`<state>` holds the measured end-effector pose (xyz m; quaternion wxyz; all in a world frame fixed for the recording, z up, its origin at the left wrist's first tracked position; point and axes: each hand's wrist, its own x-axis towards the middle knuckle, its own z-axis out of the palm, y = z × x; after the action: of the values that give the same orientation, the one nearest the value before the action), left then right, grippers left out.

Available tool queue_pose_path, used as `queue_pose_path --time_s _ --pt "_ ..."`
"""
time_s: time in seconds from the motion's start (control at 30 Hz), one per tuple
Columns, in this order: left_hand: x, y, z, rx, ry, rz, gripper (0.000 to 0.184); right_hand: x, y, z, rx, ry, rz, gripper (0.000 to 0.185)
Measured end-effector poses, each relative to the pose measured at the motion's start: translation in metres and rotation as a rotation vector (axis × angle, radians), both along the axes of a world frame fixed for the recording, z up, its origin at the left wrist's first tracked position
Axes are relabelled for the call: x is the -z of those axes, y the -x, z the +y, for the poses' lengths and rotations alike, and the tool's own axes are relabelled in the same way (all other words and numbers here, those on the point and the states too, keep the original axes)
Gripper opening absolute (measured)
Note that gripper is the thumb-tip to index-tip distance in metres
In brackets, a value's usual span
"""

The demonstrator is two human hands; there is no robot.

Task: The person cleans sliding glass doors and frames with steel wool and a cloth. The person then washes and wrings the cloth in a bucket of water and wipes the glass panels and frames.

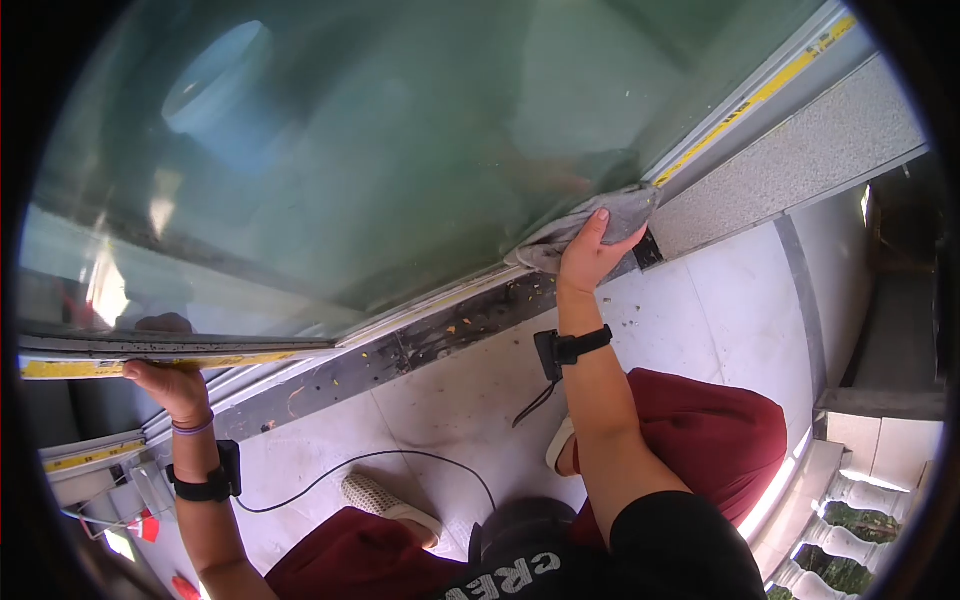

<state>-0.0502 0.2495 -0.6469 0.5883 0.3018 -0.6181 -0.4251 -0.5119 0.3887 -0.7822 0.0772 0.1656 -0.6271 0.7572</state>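
Observation:
A grey cloth lies bunched against the lower corner of a large glass pane. My right hand presses on the cloth, its thumb raised along the top and its fingers partly hidden in the folds. At the left, my left hand grips the edge of the door frame, which carries a yellow strip. Its thumb lies along that edge; the other fingers are mostly hidden.
Dirt and small leaf bits lie on the dark sill strip. Pale floor tiles surround my feet. A black cable curves from my left wrist strap. White balusters stand at the lower right. A red-and-white object sits lower left.

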Motion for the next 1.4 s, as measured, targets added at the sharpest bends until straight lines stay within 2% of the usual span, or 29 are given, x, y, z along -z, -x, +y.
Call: queue_pose_path --time_s 0.13,0.2,0.23,0.3,0.43,0.5,0.53,0.6,0.63,0.7,0.77,0.83,0.9,0.93,1.0,1.03,1.13,1.2,1.23,1.27,1.33,1.37,1.4 --pt "-0.001 0.001 0.001 -0.005 0.009 -0.018 0.066 0.090 0.001 0.005 0.086 -0.135 -0.219 0.075" --pt "-0.006 0.013 0.006 -0.070 0.006 -0.001 0.069 0.127 0.003 0.014 0.008 -0.476 -0.483 0.074" --pt "-0.007 0.019 0.008 -0.093 0.006 0.005 0.071 0.122 0.003 0.017 0.006 -0.476 -0.481 0.074" --pt "-0.006 0.025 0.009 -0.238 -0.014 0.174 0.069 0.114 0.004 0.023 -0.018 -0.705 -0.365 0.075" --pt "-0.003 0.018 0.011 -0.162 -0.005 0.107 0.068 0.113 0.008 0.028 -0.122 -0.899 -0.252 0.076" --pt "-0.003 0.024 0.012 -0.234 -0.005 0.119 0.069 0.100 -0.028 0.027 -0.240 -1.133 -0.202 0.074" --pt "-0.001 0.020 0.012 -0.238 -0.006 0.125 0.069 0.101 -0.044 0.027 -0.321 -1.108 -0.187 0.073" --pt "0.002 0.012 0.008 -0.096 -0.030 0.061 0.070 0.095 -0.077 0.023 -0.458 -1.083 -0.214 0.069" --pt "-0.006 0.030 0.013 -0.217 -0.014 0.115 0.070 0.087 -0.093 0.020 -0.514 -1.085 -0.255 0.066" --pt "-0.005 0.030 0.011 -0.188 -0.005 0.082 0.070 0.090 -0.117 0.016 -0.641 -1.052 -0.260 0.068" --pt "-0.003 0.019 0.009 -0.094 -0.013 0.036 0.070 0.093 -0.148 0.010 -0.830 -1.226 -0.151 0.068" --pt "0.000 0.019 0.009 -0.088 -0.002 0.034 0.070 0.072 -0.187 0.001 -1.281 -1.194 0.045 0.068" --pt "-0.002 0.027 0.009 -0.153 0.039 0.044 0.068 0.049 -0.227 -0.003 -1.408 -1.150 0.211 0.066" --pt "-0.004 0.028 0.009 -0.165 0.037 0.042 0.068 0.038 -0.229 -0.004 -1.420 -1.151 0.216 0.066" --pt "-0.001 0.026 0.009 -0.134 0.039 0.052 0.068 0.014 -0.214 -0.005 -1.567 -1.101 0.394 0.065" --pt "0.001 0.022 0.007 -0.113 0.039 0.037 0.069 -0.011 -0.192 -0.004 -1.598 -1.234 0.401 0.064" --pt "0.001 0.023 0.009 -0.117 -0.001 0.065 0.070 -0.015 -0.099 0.006 -1.375 -1.509 0.636 0.065" --pt "-0.003 0.033 0.014 -0.132 -0.008 0.067 0.066 -0.038 -0.035 0.011 -1.236 -1.800 0.534 0.059" --pt "-0.003 0.034 0.014 -0.158 -0.010 0.091 0.067 -0.039 -0.002 0.016 -1.145 -1.861 0.427 0.060" --pt "-0.003 0.034 0.014 -0.188 -0.009 0.113 0.068 -0.046 0.023 0.021 -1.066 -1.888 0.478 0.061" --pt "0.000 0.029 0.014 -0.183 -0.019 0.123 0.071 -0.023 0.071 0.032 -0.857 -1.821 0.481 0.060" --pt "-0.001 0.028 0.014 -0.172 -0.022 0.099 0.071 -0.015 0.071 0.031 -0.882 -1.820 0.484 0.060" --pt "-0.004 0.029 0.015 -0.157 -0.021 0.074 0.071 -0.007 0.069 0.029 -0.762 -1.816 0.426 0.059"
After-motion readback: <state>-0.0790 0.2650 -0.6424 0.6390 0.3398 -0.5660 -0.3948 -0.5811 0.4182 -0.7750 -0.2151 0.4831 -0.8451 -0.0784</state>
